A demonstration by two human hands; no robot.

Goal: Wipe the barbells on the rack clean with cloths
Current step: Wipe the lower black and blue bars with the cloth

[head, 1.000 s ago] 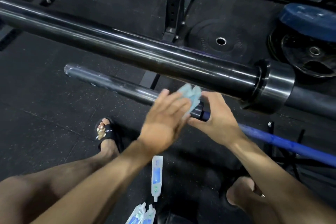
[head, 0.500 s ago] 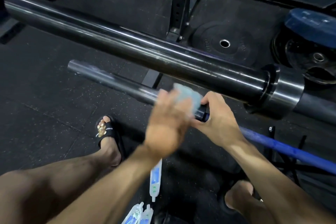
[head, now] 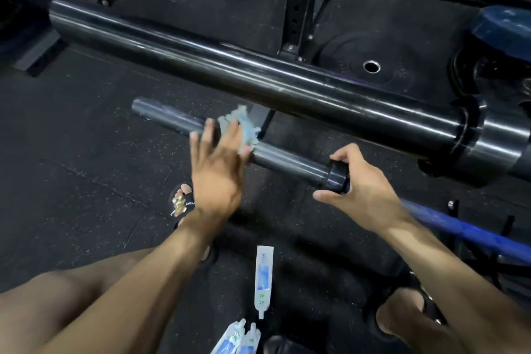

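Note:
Two barbells lie across the view. The upper one shows a thick black sleeve (head: 258,77) ending in a collar at the right. The lower barbell has a thinner dark sleeve (head: 287,162) and a blue shaft (head: 459,228). My left hand (head: 215,172) presses a pale blue cloth (head: 242,129) against the lower sleeve with straight fingers, partway toward its free end; the hand is blurred. My right hand (head: 365,190) grips the lower sleeve's collar (head: 336,178), thumb and fingers curled round it.
White and blue wipe packets (head: 263,279) lie on the black rubber floor between my feet. A rack upright (head: 298,3) stands behind the bars. Weight plates (head: 370,66) lie on the floor at the right, a blue one (head: 502,29) farther right.
My left hand has slid the cloth leftward along the lower sleeve, away from my right hand. The right hand kept its grip at the collar. The view shifted somewhat.

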